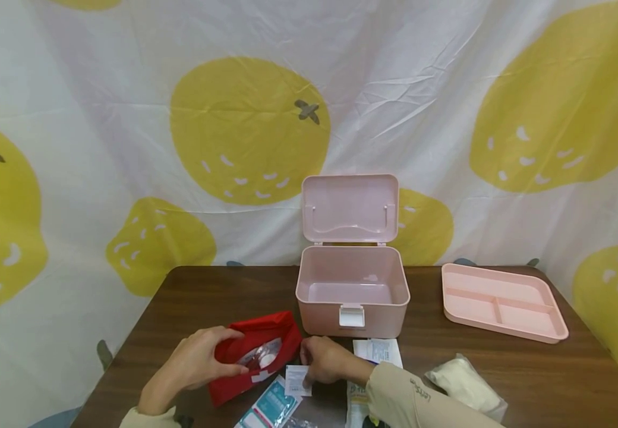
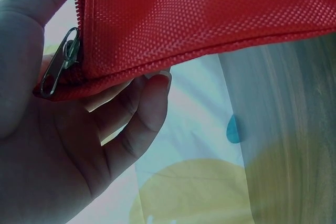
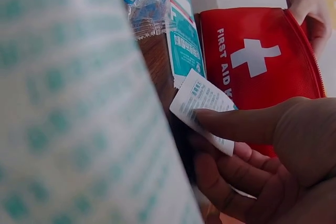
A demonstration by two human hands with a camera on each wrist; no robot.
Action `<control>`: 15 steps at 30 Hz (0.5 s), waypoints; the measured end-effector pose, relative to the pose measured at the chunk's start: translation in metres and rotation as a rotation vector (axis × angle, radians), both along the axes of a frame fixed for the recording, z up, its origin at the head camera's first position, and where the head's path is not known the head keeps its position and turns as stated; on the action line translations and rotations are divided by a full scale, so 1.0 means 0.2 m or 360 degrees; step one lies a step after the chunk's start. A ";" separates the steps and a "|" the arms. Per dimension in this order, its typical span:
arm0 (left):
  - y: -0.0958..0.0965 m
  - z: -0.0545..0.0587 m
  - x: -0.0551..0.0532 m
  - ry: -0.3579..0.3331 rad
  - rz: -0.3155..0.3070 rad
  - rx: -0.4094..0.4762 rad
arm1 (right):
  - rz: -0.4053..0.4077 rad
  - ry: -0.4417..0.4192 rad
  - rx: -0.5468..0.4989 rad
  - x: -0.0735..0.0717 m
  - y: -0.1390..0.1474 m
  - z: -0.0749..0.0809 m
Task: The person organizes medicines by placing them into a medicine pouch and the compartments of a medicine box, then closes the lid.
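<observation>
Closest to lens: white packaging with teal print (image 3: 68, 108), blurred, filling the left side of the right wrist view; can't tell what it is.
Right hand (image 1: 326, 359): pinching the white sachet (image 3: 198, 98), thumb over the printed face, fingers curled behind.
Left hand (image 1: 198, 356): gripping the red pouch (image 3: 260, 77) at its left end, by the zipper pull (image 2: 63, 61).
Sachet position: just right of the pouch in the head view, over the upper end of the teal packet (image 1: 271, 404); contact with that packet can't be told.
Key relation: pouch lies left of the right hand and slightly farther from the person; its long axis runs from near left to far right, mouth gaping between the two hands. Right hand is the nearer to the sachet.
Sachet look: small, flat, near-square, fine dark print; tilted in the right wrist view.
Pouch look: red weave, white cross, "FIRST AID" lettering, clear-wrapped items (image 1: 266, 353) inside.
Pink box (image 1: 319, 318): behind the hands, lid up.
Pink tray (image 1: 507, 288): divided, right side of the bench (image 1: 234, 291).
Clear bag (image 1: 469, 386): whitish contents, right of the right forearm.
</observation>
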State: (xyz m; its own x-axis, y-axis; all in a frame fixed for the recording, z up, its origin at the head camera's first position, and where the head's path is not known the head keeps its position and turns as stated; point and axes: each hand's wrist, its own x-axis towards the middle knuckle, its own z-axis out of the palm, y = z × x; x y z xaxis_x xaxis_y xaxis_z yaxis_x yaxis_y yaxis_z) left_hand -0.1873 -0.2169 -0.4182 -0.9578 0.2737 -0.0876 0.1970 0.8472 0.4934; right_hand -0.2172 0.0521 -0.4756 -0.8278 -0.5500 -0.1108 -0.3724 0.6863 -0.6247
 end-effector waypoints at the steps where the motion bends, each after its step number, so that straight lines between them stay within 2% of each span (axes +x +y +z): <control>1: 0.00 0.00 0.00 -0.0006 0.0005 0.0005 | 0.0011 -0.0005 -0.0023 0.00 0.00 0.00; 7: 0.00 0.00 0.00 -0.0020 -0.0003 0.0010 | 0.0030 -0.0054 -0.0066 0.00 0.00 0.00; 15: -0.01 -0.01 -0.01 0.0003 -0.0029 0.0018 | 0.0111 -0.0057 -0.0097 0.02 0.03 0.06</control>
State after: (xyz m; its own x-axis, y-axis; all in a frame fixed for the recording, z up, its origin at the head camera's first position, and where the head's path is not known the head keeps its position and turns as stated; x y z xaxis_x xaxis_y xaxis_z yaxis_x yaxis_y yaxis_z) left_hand -0.1885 -0.2189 -0.4196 -0.9529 0.2919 -0.0823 0.2133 0.8378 0.5026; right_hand -0.2140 0.0573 -0.4633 -0.7834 -0.6127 -0.1044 -0.3944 0.6200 -0.6783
